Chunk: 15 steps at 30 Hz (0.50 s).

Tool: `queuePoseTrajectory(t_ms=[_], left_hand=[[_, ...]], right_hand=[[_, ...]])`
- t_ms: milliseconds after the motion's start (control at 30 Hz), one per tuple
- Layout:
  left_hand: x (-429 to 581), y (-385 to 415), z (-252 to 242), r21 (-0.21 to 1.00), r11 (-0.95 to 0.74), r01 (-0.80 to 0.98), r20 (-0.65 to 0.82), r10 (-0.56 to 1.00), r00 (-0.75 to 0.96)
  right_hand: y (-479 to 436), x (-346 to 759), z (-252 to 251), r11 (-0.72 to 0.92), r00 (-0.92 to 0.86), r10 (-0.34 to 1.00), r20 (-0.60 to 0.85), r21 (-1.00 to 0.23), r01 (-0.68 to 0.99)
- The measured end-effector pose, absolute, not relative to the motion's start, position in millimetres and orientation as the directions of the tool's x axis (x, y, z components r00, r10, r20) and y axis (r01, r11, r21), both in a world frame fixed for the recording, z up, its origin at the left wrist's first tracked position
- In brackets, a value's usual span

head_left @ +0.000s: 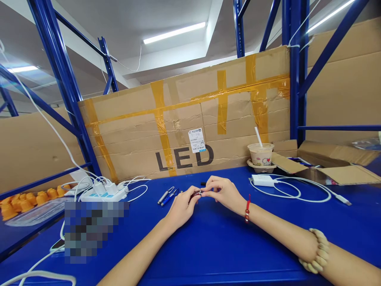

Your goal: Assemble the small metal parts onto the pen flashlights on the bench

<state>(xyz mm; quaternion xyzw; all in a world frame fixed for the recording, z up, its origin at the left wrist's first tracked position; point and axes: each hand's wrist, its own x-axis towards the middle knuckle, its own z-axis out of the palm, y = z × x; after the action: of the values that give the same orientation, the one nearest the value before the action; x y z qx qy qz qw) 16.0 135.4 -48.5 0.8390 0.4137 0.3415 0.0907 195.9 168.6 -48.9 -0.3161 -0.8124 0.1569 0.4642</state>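
Blue steel tabletop (208,246) carries everything here, so take it as your landmark. At its middle, your left hand (181,206) and right hand (223,192) meet, fingers pinched shut on the two ends of a small dark cylinder (197,194), held just above the surface. It looks light, rigid and smooth, likely slippery and apt to roll if dropped; grip it at the ends, as you do now. Just beside your left hand lie two small pens (167,196). Toward the tabletop's back right stand a drink cup (261,154) and a white charger (262,180) with its cable. The near half of the tabletop gives your forearms open room.
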Motion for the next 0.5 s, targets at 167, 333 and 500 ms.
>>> queuePoseTrajectory(t_ms=[167,333,500], left_hand=[[16.1,132.8,-50.8,0.487,-0.654,0.579,0.472,0.755,0.455],[18.2,129.7,-52.9,0.509,-0.668,0.542,0.448,0.744,0.497],[18.2,126.8,-53.6,0.519,-0.653,0.551,0.427,0.757,0.495]], right_hand=[[175.6,197.8,-53.6,0.737,-0.439,0.653,0.617,-0.653,0.177],[178.0,198.4,-54.2,0.717,-0.488,0.641,0.592,-0.69,0.105],[172.1,200.3,-51.7,0.761,-0.497,0.618,0.609,-0.622,0.185]])
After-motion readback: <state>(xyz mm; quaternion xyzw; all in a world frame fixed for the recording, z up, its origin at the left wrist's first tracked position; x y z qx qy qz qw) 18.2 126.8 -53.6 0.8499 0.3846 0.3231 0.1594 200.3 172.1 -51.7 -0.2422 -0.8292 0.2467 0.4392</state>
